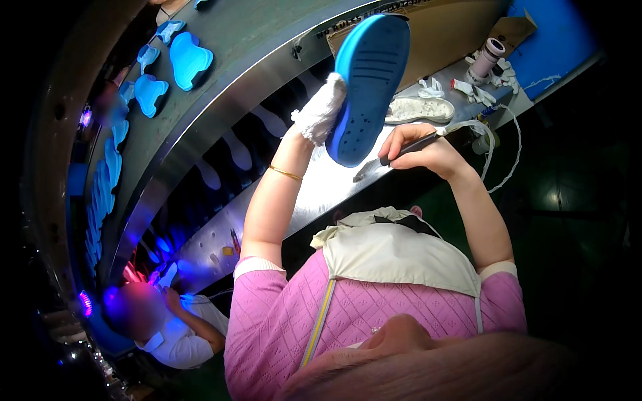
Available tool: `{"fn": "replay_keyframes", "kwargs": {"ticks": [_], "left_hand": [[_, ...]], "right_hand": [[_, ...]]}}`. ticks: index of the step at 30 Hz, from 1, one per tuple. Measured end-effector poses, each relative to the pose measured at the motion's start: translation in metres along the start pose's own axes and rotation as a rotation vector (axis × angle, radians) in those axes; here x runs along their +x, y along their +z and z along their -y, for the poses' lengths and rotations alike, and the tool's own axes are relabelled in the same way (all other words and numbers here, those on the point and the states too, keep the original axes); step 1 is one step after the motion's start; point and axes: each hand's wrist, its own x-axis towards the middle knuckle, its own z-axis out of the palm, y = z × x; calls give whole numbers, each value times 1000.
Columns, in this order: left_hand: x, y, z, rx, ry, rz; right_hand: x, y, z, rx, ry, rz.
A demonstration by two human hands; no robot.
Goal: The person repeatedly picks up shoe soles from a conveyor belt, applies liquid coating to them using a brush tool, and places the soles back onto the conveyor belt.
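My left hand, in a white glove, grips the edge of a blue shoe sole and holds it up over the metal bench. The sole stands tilted, its face with grooves and small holes toward me; some of my fingers are hidden behind it. My right hand is bare and closed around a dark-handled pen-like tool. A white cord appears to run from the tool's rear end. Its greyish tip lies just below the sole's lower end, seemingly apart from it. Behind my right hand lies a whitish sole with dark specks.
A conveyor at the left carries several blue soles. A cardboard box, a pinkish cylinder and white gloves stand or lie at the back right. At the lower left another person works with a light-coloured sole.
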Motion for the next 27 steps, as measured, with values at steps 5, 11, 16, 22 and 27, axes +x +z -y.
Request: {"fn": "replay_keyframes", "kwargs": {"ticks": [5,11,16,22,27], "left_hand": [[12,-4,-4,52,-284,-202],[16,-3,4,177,-316,-255],[16,-17,11,153,-370,-212],[10,-4,4,173,-341,-263],[-6,-15,-2,-6,-87,-231]], "right_hand": [[11,19,1,-269,-198,-175],[11,10,2,-126,-142,-149],[13,1,1,-291,-185,-107],[16,-15,5,-314,-249,-155],[0,-24,25,-381,-257,-100]]}}
